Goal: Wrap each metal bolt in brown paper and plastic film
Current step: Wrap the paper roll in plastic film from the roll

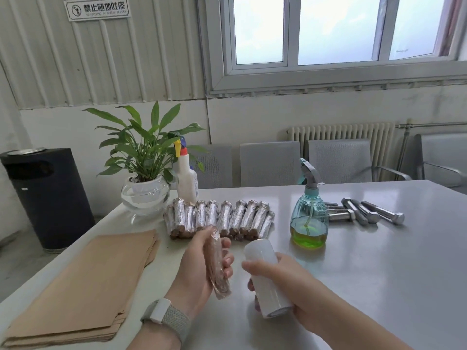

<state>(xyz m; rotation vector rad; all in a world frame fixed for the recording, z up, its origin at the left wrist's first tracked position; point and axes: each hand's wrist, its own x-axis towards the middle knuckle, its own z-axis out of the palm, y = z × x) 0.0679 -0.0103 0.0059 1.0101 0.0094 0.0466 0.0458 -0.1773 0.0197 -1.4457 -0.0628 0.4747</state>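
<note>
Left hand (202,263) has fingers curled round a paper-wrapped bolt (217,263), held above the table (379,261), already showing a glossy film layer. Right hand (285,281) grips the film roll (267,276), thumb across the front, just beside the bolt.

Looks like the film step, near its end. To do it well: keep the film taut between roll and bolt, turn the bolt rather than the roll, overlap each pass, cover both ends, then tear clean and press the tail flat.

Finished wrapped bolts (217,218) sit in a row at the back; bare bolts (366,213) lie right of the green spray bottle (309,218); the brown paper stack (83,286) is on the left.

Can't tell:
- whether film still joins roll to bolt, too clear to see
- how many bare bolts, bottle hides some
- the right hand's fingers behind the roll
</note>
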